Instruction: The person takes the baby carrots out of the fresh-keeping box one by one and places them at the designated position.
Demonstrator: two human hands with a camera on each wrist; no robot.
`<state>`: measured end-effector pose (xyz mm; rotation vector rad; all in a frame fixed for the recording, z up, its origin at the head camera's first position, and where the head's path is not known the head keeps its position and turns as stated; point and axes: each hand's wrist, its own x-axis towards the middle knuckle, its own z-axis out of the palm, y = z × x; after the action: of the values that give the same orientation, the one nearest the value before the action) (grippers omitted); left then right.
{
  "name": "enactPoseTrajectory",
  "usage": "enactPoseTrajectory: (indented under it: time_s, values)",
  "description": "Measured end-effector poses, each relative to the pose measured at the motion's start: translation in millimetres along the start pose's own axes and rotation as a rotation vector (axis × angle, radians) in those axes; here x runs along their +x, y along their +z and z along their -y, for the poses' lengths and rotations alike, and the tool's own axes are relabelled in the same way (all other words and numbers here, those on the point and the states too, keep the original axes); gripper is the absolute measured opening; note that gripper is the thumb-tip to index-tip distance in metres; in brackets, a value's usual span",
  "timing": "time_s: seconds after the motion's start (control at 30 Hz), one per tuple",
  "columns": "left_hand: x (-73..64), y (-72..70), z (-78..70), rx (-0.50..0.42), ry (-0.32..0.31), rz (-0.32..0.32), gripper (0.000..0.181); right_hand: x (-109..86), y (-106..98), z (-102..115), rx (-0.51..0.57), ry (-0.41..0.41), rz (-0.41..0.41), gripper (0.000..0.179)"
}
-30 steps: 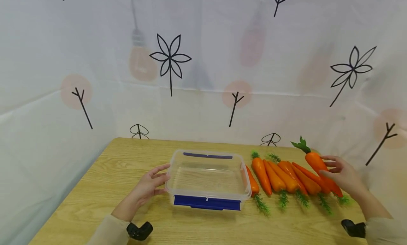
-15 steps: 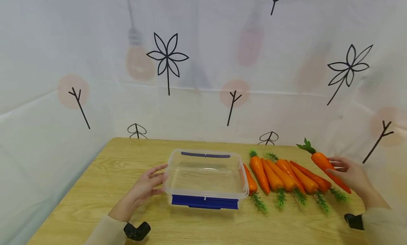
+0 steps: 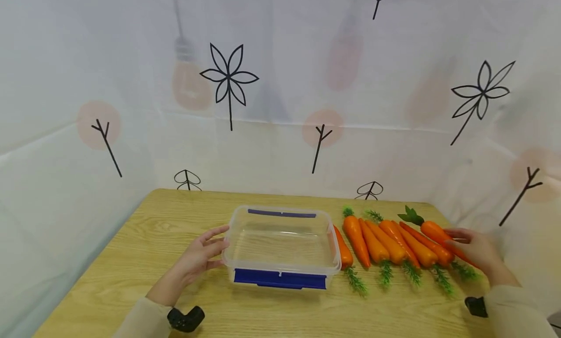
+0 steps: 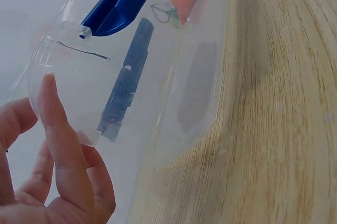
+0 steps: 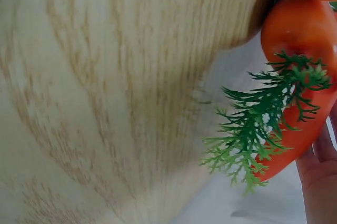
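Observation:
A clear plastic box (image 3: 280, 245) with blue clips stands without its lid on the table. My left hand (image 3: 199, 255) touches its left side with fairly straight, spread fingers; in the left wrist view, fingertips (image 4: 50, 89) rest on the box's wall. At the right end of a row of orange toy carrots (image 3: 390, 240), my right hand (image 3: 475, 250) holds a carrot with broad green leaves (image 3: 431, 230) by its body. This carrot lies slanted, low against the last carrot of the row. The right wrist view shows only part of my fingers, at its right edge.
The wooden table (image 3: 175, 221) has a back edge against a white patterned cloth (image 3: 280, 148). The leftmost carrot (image 3: 343, 250) lies close to the box's right side. Feathery green tops (image 3: 357, 282) stick out toward the front.
My right hand has moved the held carrot a little right, then down and left to the row's end. The left hand stays at the box's side. The view has shifted slightly.

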<state>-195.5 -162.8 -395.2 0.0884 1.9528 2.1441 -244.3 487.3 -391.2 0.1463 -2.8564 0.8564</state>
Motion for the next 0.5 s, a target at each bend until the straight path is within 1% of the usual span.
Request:
enactPoseTrajectory:
  time_s: [0.13,0.33,0.4,0.5]
  values:
    - [-1.7,-0.4,-0.6,0.010,0.000,-0.003,0.062,-0.1,2.0,-1.5,0.004,0.009,0.045,0.044]
    - [-1.0,-0.7,-1.0,0.023,0.003,-0.003,0.061,0.4,5.8,-4.2,-0.040,0.030,0.069,0.039]
    - [-0.3,-0.6,-0.4,0.024,0.002,-0.004,0.061,1.0,6.4,-4.2,-0.056,0.037,0.064,0.037]
    - [0.6,-1.0,1.3,0.035,-0.001,-0.009,0.061,0.7,6.4,-4.9,-0.049,0.037,0.064,0.037]
